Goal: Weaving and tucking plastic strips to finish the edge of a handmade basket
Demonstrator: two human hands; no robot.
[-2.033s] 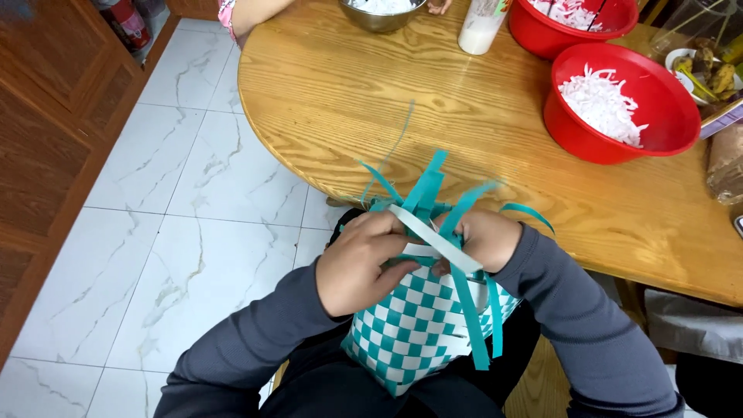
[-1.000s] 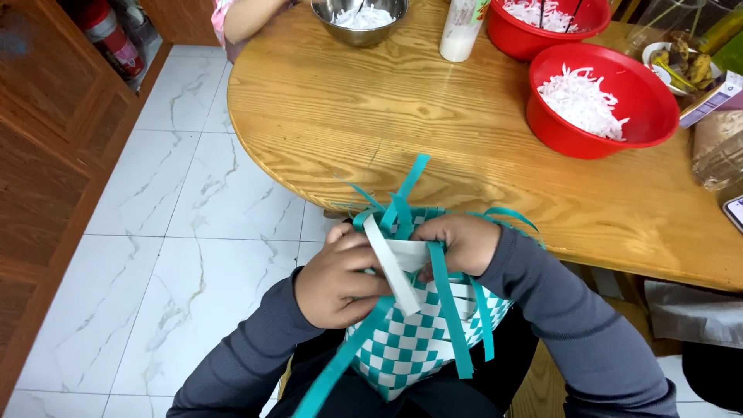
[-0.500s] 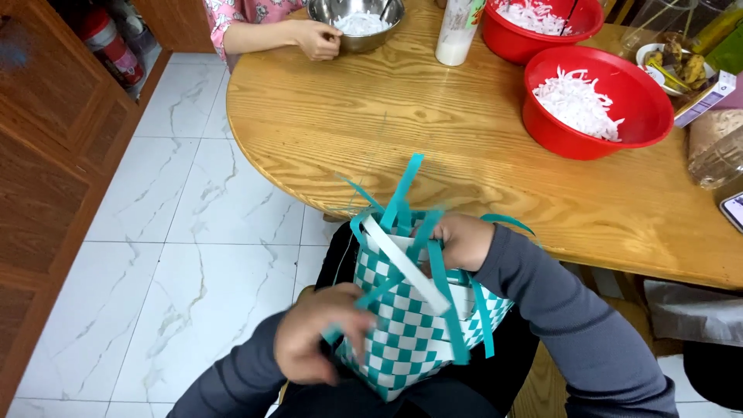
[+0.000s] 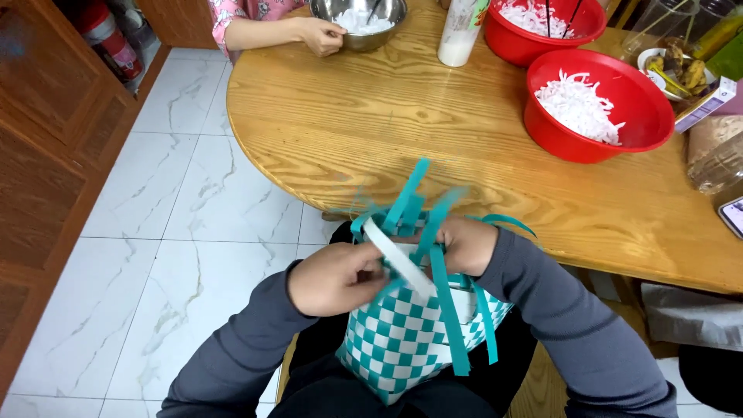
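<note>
The person is holding a half-woven basket (image 4: 410,340) in the lap, at the near edge of the table (image 4: 402,124). The basket is checkered teal and white, with loose teal strips (image 4: 422,205) sticking up from its rim and others hanging down its right side. The left hand (image 4: 334,279) is curled against the left of the rim, its fingers closing on the weave just beside a white strip (image 4: 398,257) that is running slantwise across the top. The right hand (image 4: 467,244) is gripping the far right of the rim, its fingers tucked among the upright strips; exactly which strip it is pinching cannot be told. Both hands are touching the basket, close together. On the table, far to the right, a red bowl (image 4: 642,93) is holding white shreds, with a second red bowl (image 4: 542,23) behind it. A white bottle (image 4: 459,35) is standing between that bowl and a steel bowl (image 4: 357,19), where another person's hand (image 4: 321,35) is resting against the rim.
</note>
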